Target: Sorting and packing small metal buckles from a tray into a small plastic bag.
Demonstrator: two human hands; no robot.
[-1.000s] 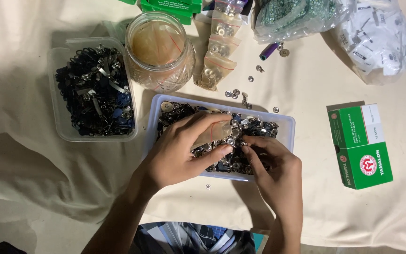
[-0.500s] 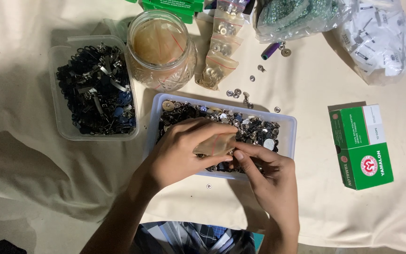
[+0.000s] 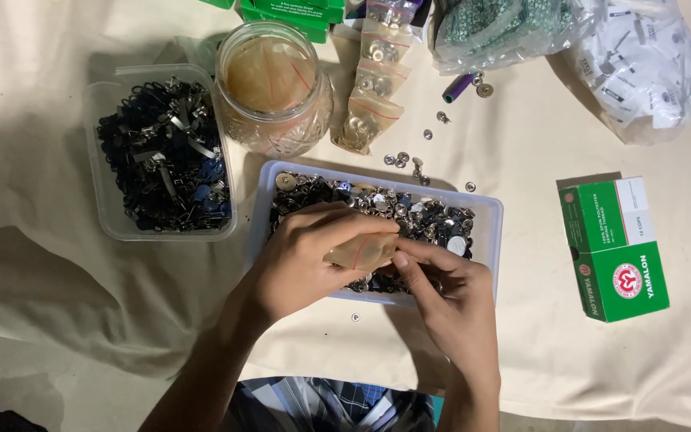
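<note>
Small clear plastic pouch (image 3: 364,250), held over the near half of the white tray of metal snap fasteners (image 3: 485,232); pinched at its left end by the left hand (image 3: 313,260), fingers curled closed around it, and at its right end by the right hand (image 3: 449,292), thumb and forefinger closed narrow on the mouth. Judged light, soft and crushable, thin film likely slippery; best gripped at the rim of the mouth, with support beneath once filled. Contents judged small, hard, smooth and prone to roll or scatter.

Left to right across the surface: clear tub of dark clips and buckles (image 3: 161,156); glass jar (image 3: 275,88) holding more folded pouches; filled pouches of snaps (image 3: 373,88) leaning beside the jar; loose snaps (image 3: 409,156) strewn behind the tray, one stray near the tray's front edge; green and white carton (image 3: 613,248) well apart at right; larger plastic bags (image 3: 641,56) at the far right.

Surface: cream cloth (image 3: 57,272), wrinkled, soft, uneven. Room beyond not visible.
</note>
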